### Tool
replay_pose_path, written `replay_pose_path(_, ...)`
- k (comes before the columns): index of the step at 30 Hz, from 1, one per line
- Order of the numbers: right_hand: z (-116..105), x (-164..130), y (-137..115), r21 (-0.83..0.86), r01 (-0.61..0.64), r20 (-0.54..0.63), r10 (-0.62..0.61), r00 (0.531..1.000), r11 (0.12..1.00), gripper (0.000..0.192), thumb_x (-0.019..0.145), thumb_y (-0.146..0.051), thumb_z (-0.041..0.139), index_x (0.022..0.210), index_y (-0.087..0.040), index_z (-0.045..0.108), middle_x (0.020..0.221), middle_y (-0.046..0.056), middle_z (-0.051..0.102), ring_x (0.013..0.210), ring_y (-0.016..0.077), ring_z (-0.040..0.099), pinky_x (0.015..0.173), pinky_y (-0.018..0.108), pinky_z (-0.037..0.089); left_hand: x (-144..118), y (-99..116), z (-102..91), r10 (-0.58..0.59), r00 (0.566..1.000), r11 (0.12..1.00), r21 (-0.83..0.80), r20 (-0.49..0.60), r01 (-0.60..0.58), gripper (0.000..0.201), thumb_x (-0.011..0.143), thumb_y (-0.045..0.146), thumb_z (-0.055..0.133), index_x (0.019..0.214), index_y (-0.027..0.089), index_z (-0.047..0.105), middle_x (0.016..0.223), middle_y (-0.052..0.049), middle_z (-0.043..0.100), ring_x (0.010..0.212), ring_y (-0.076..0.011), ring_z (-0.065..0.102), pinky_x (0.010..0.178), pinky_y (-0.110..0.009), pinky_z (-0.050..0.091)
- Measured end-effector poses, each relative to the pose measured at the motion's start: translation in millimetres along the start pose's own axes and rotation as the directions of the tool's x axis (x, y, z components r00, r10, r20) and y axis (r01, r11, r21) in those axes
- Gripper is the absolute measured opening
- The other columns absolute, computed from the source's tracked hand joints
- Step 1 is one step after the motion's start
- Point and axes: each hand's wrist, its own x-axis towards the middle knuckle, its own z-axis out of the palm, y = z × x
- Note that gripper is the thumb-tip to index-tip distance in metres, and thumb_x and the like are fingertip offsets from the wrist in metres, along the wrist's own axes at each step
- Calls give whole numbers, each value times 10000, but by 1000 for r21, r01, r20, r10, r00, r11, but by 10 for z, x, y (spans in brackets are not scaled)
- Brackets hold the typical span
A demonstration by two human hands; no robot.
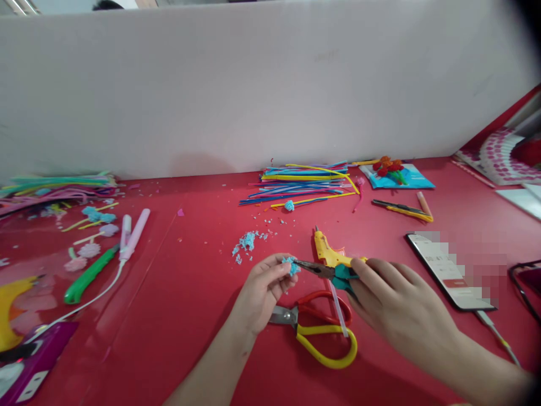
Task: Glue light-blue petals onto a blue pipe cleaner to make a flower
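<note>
Between the fingertips of my left hand [264, 290] is a small fuzzy light-blue piece of pipe cleaner [292, 266]. My right hand [399, 299] is closed around the teal handles of needle-nose pliers [316, 269], whose tips touch the blue piece. Just below lie scissors [325, 338] with one red and one yellow handle, a clear glue stick [338, 310] across them. A yellow glue gun [327, 248] rests behind the pliers. Blue fuzz clippings [248, 241] are scattered ahead of my left hand, and a fuzzy blue ball [289, 206] sits farther back.
Bundled pipe cleaners [302, 183] lie by the white partition [270, 84]. At right are a phone [448, 270] with a cable, tweezers [401, 210] and a blue packet [416, 177]. At left are a pink crimping iron [133, 237], a green-handled tool [91, 274] and a purple power strip [46, 361].
</note>
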Motion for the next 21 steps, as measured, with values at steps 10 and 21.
replay_pose_path(10, 15, 21, -56, 28, -163, -28, 163, 986, 986, 97, 742, -160, 590, 813, -186, 650, 1077, 85, 592, 906, 235, 505, 984, 475, 299, 52, -88, -23, 371, 927, 884, 329, -56, -333, 217, 701, 194, 694, 903, 182, 616, 814, 3, 609, 748, -98, 555, 722, -213, 443)
replay_pose_path(21, 43, 62, -40, 275, -222, 46, 218, 975, 935, 169, 778, -197, 521, 888, -179, 648, 1072, 119, 572, 976, 279, 527, 973, 534, 326, 32, -11, 11, 263, 961, 957, 152, -89, -248, 180, 701, 171, 691, 858, 167, 603, 701, 37, 581, 635, -82, 580, 658, -207, 461)
